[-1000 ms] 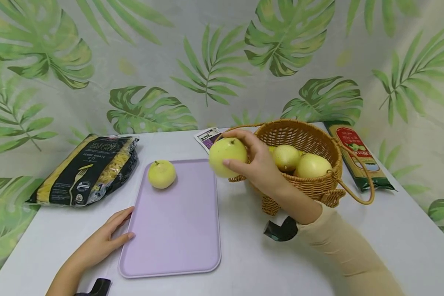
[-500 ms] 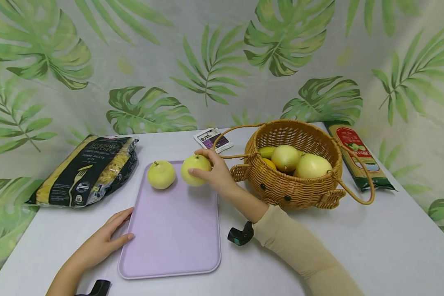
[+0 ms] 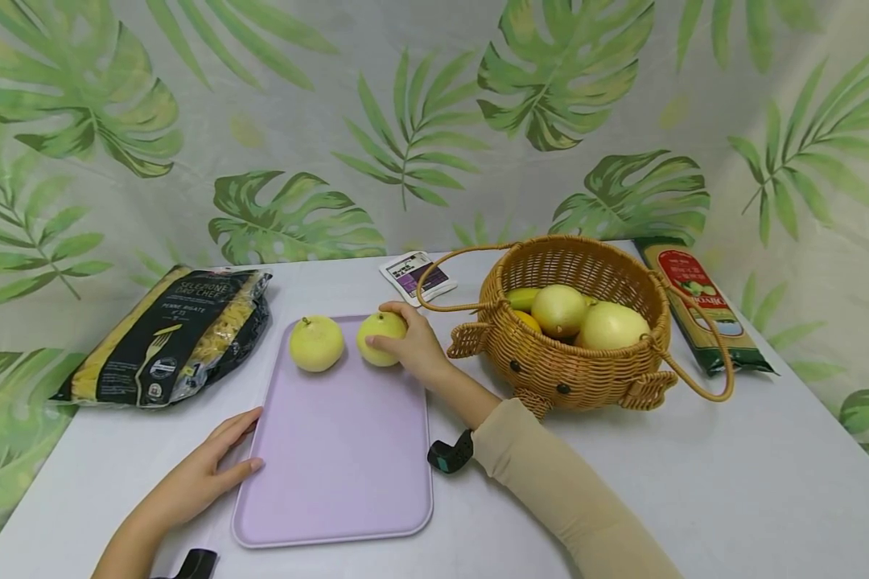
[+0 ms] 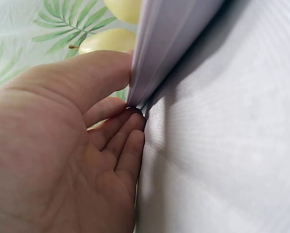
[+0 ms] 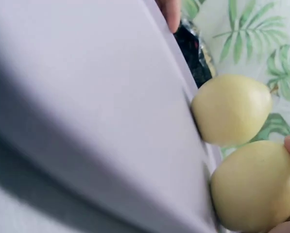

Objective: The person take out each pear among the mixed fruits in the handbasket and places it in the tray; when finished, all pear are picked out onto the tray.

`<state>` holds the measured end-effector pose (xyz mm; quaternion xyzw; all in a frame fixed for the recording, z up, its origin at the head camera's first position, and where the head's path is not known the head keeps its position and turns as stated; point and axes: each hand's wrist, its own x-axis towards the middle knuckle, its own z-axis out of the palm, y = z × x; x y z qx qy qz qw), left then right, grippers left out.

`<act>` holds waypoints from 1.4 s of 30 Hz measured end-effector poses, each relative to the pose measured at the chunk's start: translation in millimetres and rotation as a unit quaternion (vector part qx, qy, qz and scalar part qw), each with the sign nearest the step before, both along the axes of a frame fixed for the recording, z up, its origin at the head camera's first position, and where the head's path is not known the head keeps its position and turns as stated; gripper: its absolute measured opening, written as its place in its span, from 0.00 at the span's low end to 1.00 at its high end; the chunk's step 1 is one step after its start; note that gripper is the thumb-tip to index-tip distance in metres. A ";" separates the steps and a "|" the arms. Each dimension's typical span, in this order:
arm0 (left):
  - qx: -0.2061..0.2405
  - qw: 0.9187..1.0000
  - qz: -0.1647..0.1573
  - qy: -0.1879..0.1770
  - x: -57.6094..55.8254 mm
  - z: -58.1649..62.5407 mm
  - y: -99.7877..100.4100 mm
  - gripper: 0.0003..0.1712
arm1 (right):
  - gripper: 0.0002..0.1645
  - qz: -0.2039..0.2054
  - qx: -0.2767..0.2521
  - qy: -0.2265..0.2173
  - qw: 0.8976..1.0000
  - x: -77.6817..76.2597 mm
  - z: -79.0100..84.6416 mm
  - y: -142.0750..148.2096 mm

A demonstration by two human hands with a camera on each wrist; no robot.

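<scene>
My right hand (image 3: 422,347) grips a yellow-green pear (image 3: 380,331) by its sides, thumb toward me and fingers behind. This pear stands stem-up on the far right part of the lilac tray (image 3: 340,458). To its left, a small gap away, sits another pear (image 3: 316,344), also upright. In the right wrist view the held pear (image 5: 254,187) meets the tray surface. My left hand (image 3: 199,470) rests at the tray's left edge with fingers extended; in the left wrist view its thumb (image 4: 106,73) touches the rim and the other fingertips lie at the tray's lower edge.
Right of the tray, a wicker basket (image 3: 579,382) with looped handles holds pears (image 3: 611,326) and other yellow produce. A spaghetti pack (image 3: 702,297) lies behind it. A small purple-white packet (image 3: 418,275) lies at the back. A black penne bag (image 3: 174,334) lies left.
My right hand has carried the pear leftward and down from beside the basket onto the tray, next to the other pear. My left hand stays at the tray edge.
</scene>
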<state>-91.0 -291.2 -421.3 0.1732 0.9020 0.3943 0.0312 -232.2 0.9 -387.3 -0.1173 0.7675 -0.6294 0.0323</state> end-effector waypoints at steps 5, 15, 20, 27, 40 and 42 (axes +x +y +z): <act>0.002 1.000 0.000 0.008 0.7 -1.1 -0.5 0.37 | 0.34 0.018 0.015 -0.013 1.000 -5.9 -8.7 -0.8; 0.003 1.000 -0.001 0.010 0.9 0.4 1.5 0.37 | 0.40 0.041 0.063 0.001 0.997 -5.7 -10.2 3.0; 0.002 1.000 -0.001 0.001 1.2 0.9 1.4 0.37 | 0.39 0.050 0.057 0.017 0.997 -6.5 -11.3 2.9; -0.002 1.000 0.002 -0.004 -0.4 0.3 0.7 0.37 | 0.39 0.061 0.050 0.032 0.996 -7.3 -14.0 3.4; -0.002 1.000 0.003 -0.008 0.0 1.4 1.5 0.38 | 0.38 0.077 0.044 0.077 0.993 7.2 8.0 10.1; 0.000 1.000 0.001 -0.008 0.3 1.8 2.0 0.38 | 0.35 0.095 0.040 0.121 0.987 14.9 18.5 14.7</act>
